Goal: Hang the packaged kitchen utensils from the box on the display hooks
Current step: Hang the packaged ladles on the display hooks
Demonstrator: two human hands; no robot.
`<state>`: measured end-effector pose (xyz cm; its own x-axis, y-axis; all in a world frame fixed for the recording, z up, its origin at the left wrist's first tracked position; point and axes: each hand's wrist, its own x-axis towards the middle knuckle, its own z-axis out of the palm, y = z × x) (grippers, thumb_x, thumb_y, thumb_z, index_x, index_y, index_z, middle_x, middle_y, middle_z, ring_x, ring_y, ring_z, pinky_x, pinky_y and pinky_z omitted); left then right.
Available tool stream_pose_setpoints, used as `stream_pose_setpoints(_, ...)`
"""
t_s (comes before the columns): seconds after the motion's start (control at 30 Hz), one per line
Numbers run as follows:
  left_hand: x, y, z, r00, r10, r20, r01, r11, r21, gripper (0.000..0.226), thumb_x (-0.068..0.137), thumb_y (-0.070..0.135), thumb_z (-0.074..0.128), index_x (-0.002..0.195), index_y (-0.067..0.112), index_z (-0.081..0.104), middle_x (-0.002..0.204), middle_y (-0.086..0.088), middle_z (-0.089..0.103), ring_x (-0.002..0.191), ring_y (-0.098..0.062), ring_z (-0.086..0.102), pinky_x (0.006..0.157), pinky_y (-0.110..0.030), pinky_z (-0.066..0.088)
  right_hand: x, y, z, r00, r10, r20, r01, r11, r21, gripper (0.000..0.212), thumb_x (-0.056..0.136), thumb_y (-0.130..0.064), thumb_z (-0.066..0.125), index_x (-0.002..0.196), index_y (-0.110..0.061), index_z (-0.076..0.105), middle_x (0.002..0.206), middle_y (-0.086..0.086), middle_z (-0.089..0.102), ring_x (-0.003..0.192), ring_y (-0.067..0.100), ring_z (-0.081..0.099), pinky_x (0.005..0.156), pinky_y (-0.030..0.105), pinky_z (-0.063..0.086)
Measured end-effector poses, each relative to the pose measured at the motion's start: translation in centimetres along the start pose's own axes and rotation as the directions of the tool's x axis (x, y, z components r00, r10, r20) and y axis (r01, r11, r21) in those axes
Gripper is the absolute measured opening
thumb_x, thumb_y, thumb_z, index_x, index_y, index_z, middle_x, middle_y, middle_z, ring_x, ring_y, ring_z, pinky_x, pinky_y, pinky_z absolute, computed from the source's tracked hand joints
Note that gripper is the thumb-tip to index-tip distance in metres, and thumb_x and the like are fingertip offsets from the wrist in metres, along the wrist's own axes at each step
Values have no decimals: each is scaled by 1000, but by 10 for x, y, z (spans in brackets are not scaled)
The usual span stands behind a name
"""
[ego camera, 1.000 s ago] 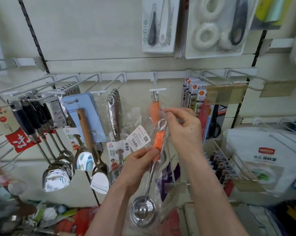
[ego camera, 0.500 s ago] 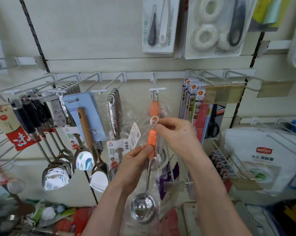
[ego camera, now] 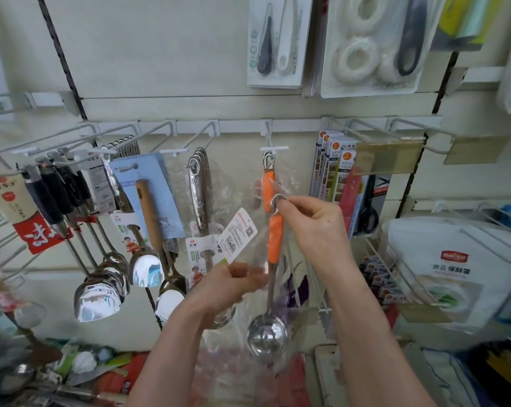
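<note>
I hold a steel ladle with an orange handle point(ego camera: 275, 242) in a clear plastic bag, upright in front of the display wall. My right hand point(ego camera: 313, 227) pinches the metal ring at the handle's top. My left hand point(ego camera: 233, 284) grips the bag and the shaft lower down, beside the white paper tag point(ego camera: 238, 235). Just above hangs another orange-handled ladle point(ego camera: 267, 183) on a white display hook point(ego camera: 273, 148). The held ring sits below that hook's tip, apart from it.
Spoons and ladles point(ego camera: 107, 277) hang on hooks to the left, a wooden-handled utensil on a blue card point(ego camera: 148, 198) among them. Boxed fruit tools point(ego camera: 333, 171) and scissors point(ego camera: 368, 212) hang to the right. Packaged goods point(ego camera: 366, 45) hang above. Loose packaged utensils point(ego camera: 81, 365) lie at lower left.
The ladle has risen towards the hook, my right hand lifting the ring. My left hand has slid down from the orange handle to the shaft and bag.
</note>
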<state>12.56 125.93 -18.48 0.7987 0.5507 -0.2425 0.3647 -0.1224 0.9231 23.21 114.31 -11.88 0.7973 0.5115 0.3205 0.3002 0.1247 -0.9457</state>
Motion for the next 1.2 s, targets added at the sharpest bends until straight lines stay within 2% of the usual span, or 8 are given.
stream_pose_setpoints(0.17,-18,46,-24,937,174,-304,-116,973,200,28,85,40,68,95,14,67,80,-6,61,66,-15,52,63,-27,40,4,4,2,999,-16,39,21,991,-134,13,90,-27,64,85,-23,76,70,-4,72,67,10,68,64,22,54)
stream_pose_setpoints(0.33,-22,78,-19,703,418,-575,-364,906,215,21,84,31,68,100,17,66,95,8,66,92,-9,60,72,-11,42,10,-2,8,987,-145,62,157,929,-335,16,90,-30,64,85,-22,77,77,-4,71,74,14,64,69,38,52)
stream_pose_setpoints(0.47,-20,84,-12,665,541,-515,-496,835,237,29,82,28,73,106,22,57,100,18,58,98,4,51,80,-11,38,16,-8,5,980,-139,140,185,898,-399,18,91,-31,59,87,-22,75,74,-3,69,70,18,64,68,43,54)
stream_pose_setpoints(0.63,-11,82,-17,526,750,-400,-370,625,687,62,83,46,63,139,28,46,148,2,39,140,-18,28,115,-43,22,19,-15,0,967,-132,216,214,883,-418,18,93,-31,59,87,-27,75,73,-6,69,66,13,62,65,37,51)
stream_pose_setpoints(0.83,-16,96,-15,671,699,-249,-441,646,623,6,78,46,58,80,49,64,76,28,64,102,-3,59,105,-45,33,23,-18,-4,958,-114,264,204,917,-344,19,94,-22,56,84,-27,72,63,-7,63,47,2,51,48,22,38)
stream_pose_setpoints(0.93,-17,104,-20,830,526,-185,-430,815,387,14,84,29,70,75,39,67,74,18,69,77,2,63,81,-21,50,22,-17,-5,966,-95,242,154,958,-241,17,94,-23,58,85,-30,71,63,-9,65,51,-1,55,49,16,42)
stream_pose_setpoints(1.03,-8,109,-19,853,476,-214,-349,826,443,22,88,33,65,77,17,75,69,-2,68,63,-9,56,65,-28,45,26,-19,0,977,-129,168,162,966,-201,18,93,-20,60,80,-25,72,63,-8,67,55,2,57,49,15,42)
stream_pose_setpoints(1.2,8,127,-16,826,500,-262,-149,641,753,30,92,42,52,87,21,73,78,2,69,87,-21,63,87,-38,47,47,-26,5,980,-180,88,199,921,-333,16,91,-22,59,83,-21,74,72,-3,69,69,14,63,66,33,52)
